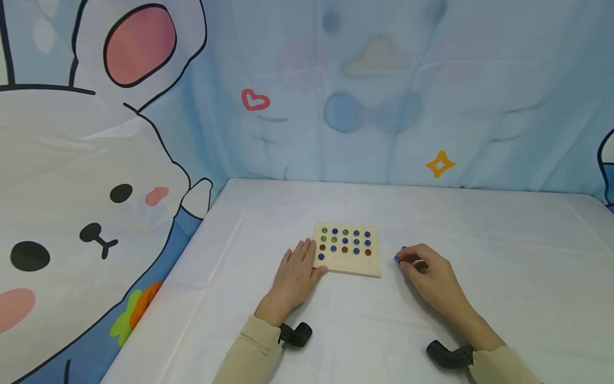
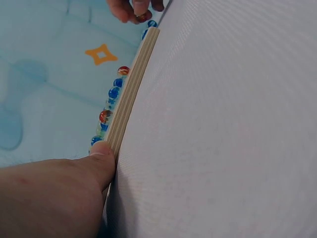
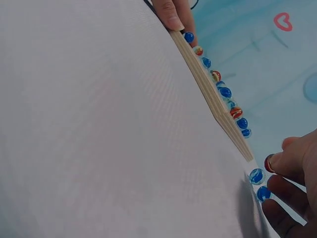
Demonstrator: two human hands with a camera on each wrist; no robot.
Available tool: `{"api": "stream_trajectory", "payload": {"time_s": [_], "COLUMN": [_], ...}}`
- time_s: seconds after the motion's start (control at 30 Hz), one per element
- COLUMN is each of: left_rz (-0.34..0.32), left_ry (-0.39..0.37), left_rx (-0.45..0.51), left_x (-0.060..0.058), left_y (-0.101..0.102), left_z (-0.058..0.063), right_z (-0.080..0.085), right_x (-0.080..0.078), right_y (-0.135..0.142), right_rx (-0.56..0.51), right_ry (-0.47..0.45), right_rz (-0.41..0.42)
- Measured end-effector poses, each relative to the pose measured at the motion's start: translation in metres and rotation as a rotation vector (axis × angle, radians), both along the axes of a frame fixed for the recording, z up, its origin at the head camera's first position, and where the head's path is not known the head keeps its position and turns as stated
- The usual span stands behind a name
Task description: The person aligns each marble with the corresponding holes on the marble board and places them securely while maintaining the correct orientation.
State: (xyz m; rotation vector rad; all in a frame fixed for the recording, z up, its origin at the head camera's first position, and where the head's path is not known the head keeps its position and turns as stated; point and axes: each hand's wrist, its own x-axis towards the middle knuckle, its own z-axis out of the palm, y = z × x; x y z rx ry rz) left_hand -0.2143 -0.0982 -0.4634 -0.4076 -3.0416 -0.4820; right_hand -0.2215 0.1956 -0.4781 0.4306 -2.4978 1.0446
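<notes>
Here's my left grip (image 2: 54,193), low on the left, thumb (image 2: 103,153) laid against the edge of the wooden board (image 2: 132,94)! Up it slants, striped edge towards me, marbles (image 2: 113,92) poking out all along its top side: a blue marble (image 2: 97,141) right beside my thumb tip, an orange-red marble (image 2: 104,116) farther along, blues, then another red marble (image 2: 123,71). At the far end, two blue marbles (image 2: 152,23); touching the wood or not, I can't tell. And just above, my right grip (image 2: 130,7), pinching a reddish marble (image 2: 143,18)! White counter (image 2: 223,124) fills the right; left, a pale blue backdrop (image 2: 44,114) with an orange star (image 2: 91,52).
</notes>
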Motion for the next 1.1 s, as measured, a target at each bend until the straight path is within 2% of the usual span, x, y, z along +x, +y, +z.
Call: {"api": "stream_trajectory", "payload": {"time_s": [0.5,1.1], "left_rz": [0.000,-0.013], "left_ry": [0.010,0.010], "left_rx": [-0.007,0.001], "left_x": [0.000,0.000], "left_y": [0.000,-0.002], "left_z": [0.000,-0.001], "right_z": [0.009,0.022], "right_x": [-0.003,-0.009], "right_y": [-0.015,-0.041], "right_rx": [0.020,-0.039], "right_ry": [0.002,-0.003], "right_rz": [0.011,0.099]}}
